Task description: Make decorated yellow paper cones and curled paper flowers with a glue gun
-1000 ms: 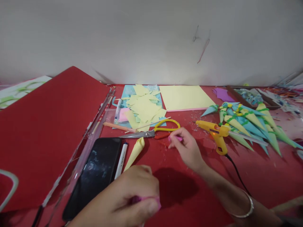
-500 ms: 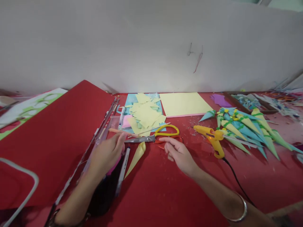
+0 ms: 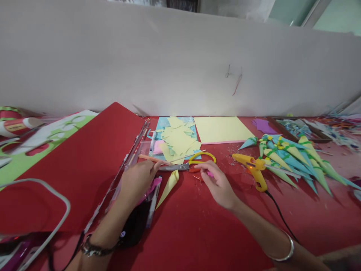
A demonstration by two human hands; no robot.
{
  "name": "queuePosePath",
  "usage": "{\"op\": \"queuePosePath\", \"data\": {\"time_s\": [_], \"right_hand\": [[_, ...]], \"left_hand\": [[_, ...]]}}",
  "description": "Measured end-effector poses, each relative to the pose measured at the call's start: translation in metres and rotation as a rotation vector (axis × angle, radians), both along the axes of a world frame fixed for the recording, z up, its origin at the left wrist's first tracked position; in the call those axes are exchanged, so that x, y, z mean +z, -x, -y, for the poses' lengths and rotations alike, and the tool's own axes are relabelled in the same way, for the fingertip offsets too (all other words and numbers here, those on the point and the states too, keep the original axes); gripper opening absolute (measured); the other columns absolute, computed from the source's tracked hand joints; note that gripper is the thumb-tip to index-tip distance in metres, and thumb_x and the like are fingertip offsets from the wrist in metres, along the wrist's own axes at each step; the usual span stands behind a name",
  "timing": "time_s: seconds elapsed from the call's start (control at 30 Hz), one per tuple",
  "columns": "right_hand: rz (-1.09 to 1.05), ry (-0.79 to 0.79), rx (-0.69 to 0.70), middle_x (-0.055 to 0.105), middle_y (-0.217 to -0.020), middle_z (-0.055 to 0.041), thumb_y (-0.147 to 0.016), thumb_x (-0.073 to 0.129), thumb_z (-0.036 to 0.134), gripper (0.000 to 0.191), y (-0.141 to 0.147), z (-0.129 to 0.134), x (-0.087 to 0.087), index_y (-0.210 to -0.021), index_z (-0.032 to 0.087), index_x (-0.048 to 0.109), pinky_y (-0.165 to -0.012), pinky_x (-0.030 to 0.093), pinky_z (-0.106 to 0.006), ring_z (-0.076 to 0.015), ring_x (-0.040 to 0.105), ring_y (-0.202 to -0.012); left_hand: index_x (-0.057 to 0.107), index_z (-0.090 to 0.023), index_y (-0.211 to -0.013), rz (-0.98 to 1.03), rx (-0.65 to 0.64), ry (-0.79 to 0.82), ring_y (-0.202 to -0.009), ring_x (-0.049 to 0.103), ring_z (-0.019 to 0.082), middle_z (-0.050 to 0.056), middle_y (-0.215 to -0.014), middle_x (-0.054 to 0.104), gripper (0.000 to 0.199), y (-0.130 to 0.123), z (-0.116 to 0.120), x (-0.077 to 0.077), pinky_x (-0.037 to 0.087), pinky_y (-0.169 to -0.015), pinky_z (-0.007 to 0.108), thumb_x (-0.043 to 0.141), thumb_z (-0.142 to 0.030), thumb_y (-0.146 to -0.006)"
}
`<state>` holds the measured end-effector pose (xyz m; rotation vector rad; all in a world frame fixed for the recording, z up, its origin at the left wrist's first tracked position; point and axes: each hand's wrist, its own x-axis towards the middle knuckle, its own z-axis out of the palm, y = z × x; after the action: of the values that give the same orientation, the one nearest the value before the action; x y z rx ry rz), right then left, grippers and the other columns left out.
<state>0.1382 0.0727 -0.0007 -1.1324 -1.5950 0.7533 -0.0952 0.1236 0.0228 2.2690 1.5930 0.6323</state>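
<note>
My left hand (image 3: 139,180) is closed, fingertips bent together beside the blades of the scissors (image 3: 184,166); what they hold, if anything, I cannot make out. Just beyond lies a flat orange strip (image 3: 150,158). Crumpled pink plastic (image 3: 153,186) shows beneath that hand. My right hand (image 3: 217,183) is near the scissors' yellow and red handles, thumb and index finger close together. A small pink spot appears between its fingers, too small to name. Between my hands a rolled yellow paper cone (image 3: 168,189) rests on the red table (image 3: 194,229).
At right are a yellow glue gun (image 3: 251,162) with a black cord and a pile of yellow and blue paper cones (image 3: 293,154). Yellow paper scraps (image 3: 180,139) and yellow sheets (image 3: 222,130) lie behind. A large red board (image 3: 84,169) and white cable (image 3: 63,195) occupy the left.
The view has shifted, showing more above the wall. My left hand's fingers have turned downward near the blades. My right hand's index finger has bent, and its thumb shows closer to it.
</note>
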Motion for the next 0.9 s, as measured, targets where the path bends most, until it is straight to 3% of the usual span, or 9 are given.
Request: {"op": "queuePosePath", "data": {"time_s": [0.1,0.17,0.23,0.37,0.5,0.67,0.8,0.87,0.9], "right_hand": [[0.069,-0.159,0.042,0.056,-0.101,-0.0058,-0.085,0.033,0.008,0.036,-0.001,0.006,0.011,-0.108,0.024,0.056,-0.079,0.049,-0.033,-0.0157,0.056,-0.090],[0.155,-0.263,0.042,0.053,-0.113,-0.0064,-0.082,0.030,0.002,0.048,0.004,0.017,0.020,-0.119,0.026,0.049,-0.090,0.046,-0.034,-0.0163,0.052,-0.105],[0.261,-0.375,0.046,0.047,-0.124,-0.0077,-0.080,0.028,0.000,0.058,0.014,0.033,0.027,-0.132,0.024,0.034,-0.100,0.038,-0.034,-0.0160,0.042,-0.119],[0.449,-0.479,0.139,0.034,-0.140,-0.0101,-0.087,0.030,0.016,0.060,0.041,0.065,0.033,-0.142,0.011,0.005,-0.108,0.027,-0.032,-0.0168,0.018,-0.135],[0.509,-0.429,0.078,0.018,-0.148,-0.0064,-0.090,0.025,0.043,0.065,0.044,0.068,0.035,-0.142,0.010,0.005,-0.112,0.013,-0.034,-0.0199,0.014,-0.136],[0.592,-0.341,0.016,0.017,-0.148,-0.0091,-0.090,0.022,0.040,0.062,0.032,0.055,0.031,-0.142,0.013,0.001,-0.110,0.006,-0.050,-0.0261,0.012,-0.136],[0.725,-0.489,0.076,0.028,-0.144,-0.0092,-0.089,0.031,0.038,0.065,0.046,0.072,0.021,-0.141,0.006,0.007,-0.112,0.004,-0.041,-0.0211,0.011,-0.136],[0.719,-0.542,0.111,0.032,-0.143,-0.0038,-0.089,0.034,0.034,0.062,0.054,0.078,0.025,-0.141,0.010,0.012,-0.113,0.009,-0.036,-0.0180,0.012,-0.136],[0.723,-0.535,0.147,0.032,-0.143,-0.0017,-0.088,0.034,0.030,0.060,0.055,0.077,0.029,-0.141,0.013,0.013,-0.112,0.014,-0.033,-0.0162,0.013,-0.136]], "left_hand": [[0.062,-0.022,-0.099,-0.015,0.003,-0.066,-0.104,0.052,0.029,0.011,-0.106,0.062,0.028,-0.008,0.008,0.009,0.040,-0.086,0.039,0.043,-0.035,-0.082],[0.057,-0.020,-0.110,0.263,0.064,-0.031,-0.116,0.045,0.026,0.010,-0.121,0.055,0.036,-0.025,0.022,0.018,0.032,-0.100,0.041,0.038,-0.039,-0.086],[0.047,-0.021,-0.124,0.697,0.025,0.184,-0.123,0.040,0.023,0.007,-0.130,0.049,0.045,-0.049,0.043,0.029,0.033,-0.101,0.039,0.033,-0.043,-0.088],[0.048,-0.017,-0.126,1.326,-0.114,0.699,-0.128,0.034,0.024,0.008,-0.131,0.049,0.065,-0.100,0.083,0.038,0.031,-0.105,0.039,0.013,-0.056,-0.086],[0.051,-0.025,-0.123,1.625,-0.144,0.758,-0.134,0.020,0.022,0.001,-0.133,0.048,0.067,-0.118,0.105,0.019,0.021,-0.110,0.035,0.020,-0.066,-0.080],[0.056,-0.030,-0.118,1.660,-0.219,1.049,-0.134,0.017,0.022,-0.002,-0.133,0.048,0.054,-0.095,0.115,0.007,0.017,-0.111,0.039,0.028,-0.059,-0.083],[0.043,-0.031,-0.130,1.581,-0.075,0.714,-0.134,0.017,0.020,-0.004,-0.138,0.040,0.066,-0.088,0.103,0.017,0.021,-0.110,0.039,0.008,-0.063,-0.084],[0.039,-0.035,-0.131,1.521,-0.050,0.671,-0.132,0.022,0.020,-0.005,-0.138,0.039,0.065,-0.096,0.099,0.015,0.024,-0.109,0.040,0.004,-0.063,-0.083],[0.038,-0.038,-0.130,1.341,-0.060,0.623,-0.130,0.028,0.020,-0.007,-0.137,0.041,0.065,-0.101,0.100,0.013,0.028,-0.107,0.042,0.000,-0.062,-0.084]]}}
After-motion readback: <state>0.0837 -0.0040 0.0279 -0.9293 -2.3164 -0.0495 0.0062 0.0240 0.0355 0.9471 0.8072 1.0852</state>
